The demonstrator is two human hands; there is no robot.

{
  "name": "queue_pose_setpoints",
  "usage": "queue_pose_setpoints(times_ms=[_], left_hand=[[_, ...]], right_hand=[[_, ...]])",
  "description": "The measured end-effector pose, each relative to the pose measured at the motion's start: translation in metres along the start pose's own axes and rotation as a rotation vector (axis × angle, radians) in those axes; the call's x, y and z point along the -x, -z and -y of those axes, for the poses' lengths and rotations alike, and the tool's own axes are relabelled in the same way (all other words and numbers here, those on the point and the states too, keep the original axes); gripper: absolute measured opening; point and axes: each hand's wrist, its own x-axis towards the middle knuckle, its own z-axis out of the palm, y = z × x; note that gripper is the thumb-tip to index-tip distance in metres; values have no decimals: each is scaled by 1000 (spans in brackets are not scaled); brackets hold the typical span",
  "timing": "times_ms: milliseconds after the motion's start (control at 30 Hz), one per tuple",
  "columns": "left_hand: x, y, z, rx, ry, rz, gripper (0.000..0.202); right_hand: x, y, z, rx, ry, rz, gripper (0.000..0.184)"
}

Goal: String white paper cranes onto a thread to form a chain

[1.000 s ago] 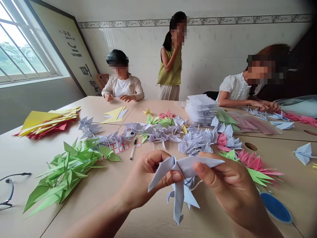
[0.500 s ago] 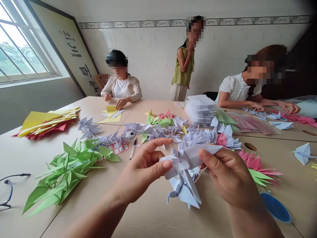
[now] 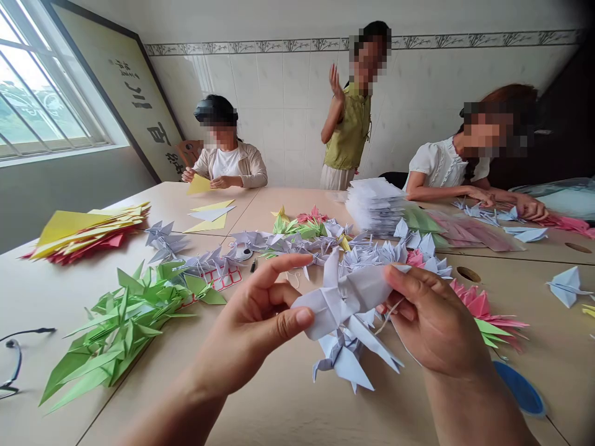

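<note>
Both of my hands hold one pale lilac paper crane [image 3: 346, 297] above the beige table [image 3: 279, 409]. My left hand [image 3: 255, 322] pinches its left end with thumb and curled fingers, the index finger stretched out above. My right hand [image 3: 432, 319] grips its right end, and a thin white thread trails below the fingers. More lilac cranes [image 3: 344, 362] lie on the table under the held one.
Green folded cranes [image 3: 121, 316] lie at the left, pink ones [image 3: 478, 306] at the right, lilac ones [image 3: 297, 244] mid-table. Yellow and red sheets [image 3: 83, 229] and a white paper stack [image 3: 376, 201] sit farther off. A blue lid [image 3: 520, 387], a cable [image 3: 13, 356]. Three people are across the table.
The crane has been turned in my hands, its wing now pointing down-right. My left index finger has straightened. The standing person moved right and raised a hand.
</note>
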Motion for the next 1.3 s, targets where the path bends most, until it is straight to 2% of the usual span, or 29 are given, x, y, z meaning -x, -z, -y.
queue_pose_setpoints(times_ms=[267, 433, 633, 767, 967, 1300], left_hand=[[-3, 2, 0, 20, 8, -29, 38], [-7, 8, -3, 16, 11, -35, 38], [-9, 10, -7, 24, -22, -79, 34], [-11, 10, -9, 67, -75, -145, 30], [-12, 14, -10, 160, -73, -260, 28], [-13, 13, -12, 250, -40, -297, 32]], right_hand=[[-2, 0, -1, -2, -13, -20, 39], [-5, 1, 0, -37, -37, -81, 34], [-8, 1, 4, -82, -31, -78, 32], [-10, 2, 2, -120, -12, -101, 39], [-9, 6, 0, -114, -40, -92, 33], [-8, 1, 2, -223, -73, -167, 30]])
